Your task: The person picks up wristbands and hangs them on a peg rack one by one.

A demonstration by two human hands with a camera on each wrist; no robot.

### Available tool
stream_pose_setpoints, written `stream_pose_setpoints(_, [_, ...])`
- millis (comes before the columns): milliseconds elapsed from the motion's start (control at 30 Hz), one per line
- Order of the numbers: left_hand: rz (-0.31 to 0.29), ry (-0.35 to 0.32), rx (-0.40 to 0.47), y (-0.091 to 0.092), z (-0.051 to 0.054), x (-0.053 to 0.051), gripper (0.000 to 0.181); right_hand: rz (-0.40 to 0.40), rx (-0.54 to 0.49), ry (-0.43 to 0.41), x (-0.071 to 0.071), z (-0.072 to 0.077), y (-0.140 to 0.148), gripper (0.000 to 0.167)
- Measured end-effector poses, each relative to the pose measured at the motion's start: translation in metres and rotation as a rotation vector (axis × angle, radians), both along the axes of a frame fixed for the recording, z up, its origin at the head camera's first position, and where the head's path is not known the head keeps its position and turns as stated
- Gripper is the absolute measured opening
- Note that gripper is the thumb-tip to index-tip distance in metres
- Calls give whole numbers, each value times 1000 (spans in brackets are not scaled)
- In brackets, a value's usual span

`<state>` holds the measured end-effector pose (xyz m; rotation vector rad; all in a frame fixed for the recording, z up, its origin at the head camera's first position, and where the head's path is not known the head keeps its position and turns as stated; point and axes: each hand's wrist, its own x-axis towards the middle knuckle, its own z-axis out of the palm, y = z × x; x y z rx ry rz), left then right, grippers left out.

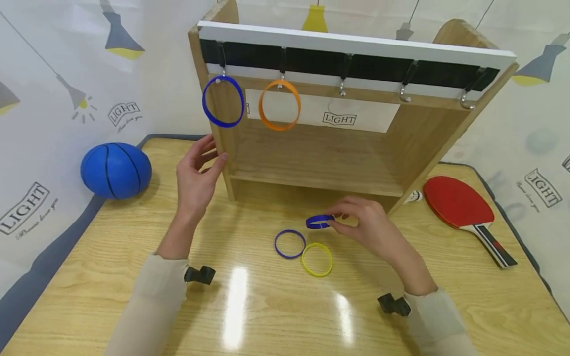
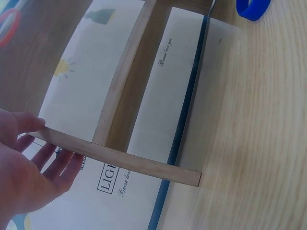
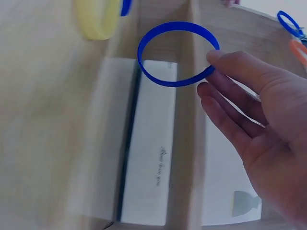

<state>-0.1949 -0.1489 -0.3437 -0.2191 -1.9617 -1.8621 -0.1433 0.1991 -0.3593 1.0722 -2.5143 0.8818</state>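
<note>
Between thumb and fingers, my right hand (image 1: 371,227) pinches a blue wristband (image 3: 178,84) by its edge, raised in front of the wooden shelf (image 1: 311,148). My left hand (image 1: 196,178) grips the shelf's left side panel (image 2: 120,157), thumb on one face and fingers on the other. Just below the right hand, a thin blue-purple band (image 1: 290,244) and a yellow band (image 1: 317,259) lie on the table, touching or nearly so. From the two leftmost hooks hang another blue band (image 1: 223,102) and an orange band (image 1: 280,106).
Further right on the rail are bare metal hooks (image 1: 343,89). A blue ball (image 1: 116,170) stands left of the shelf. To the right lies a red table-tennis paddle (image 1: 458,202), with a shuttlecock (image 1: 414,196) partly hidden by the shelf. Printed curtains surround the table (image 1: 285,316).
</note>
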Motion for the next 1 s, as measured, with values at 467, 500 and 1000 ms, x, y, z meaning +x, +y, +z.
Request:
stream_pose_setpoints(467, [5,-14,-3,6,15,12,42,70,-540,-279,4,102,-25,21])
stream_pose_setpoints(500, [6,-13,-4,6,16,12,41,59,-594,-304,3,105,-25,21])
stream_pose_setpoints(1000, [9,-6,-23,7,18,14,39,7,-1214,-382,-17,126,-38,35])
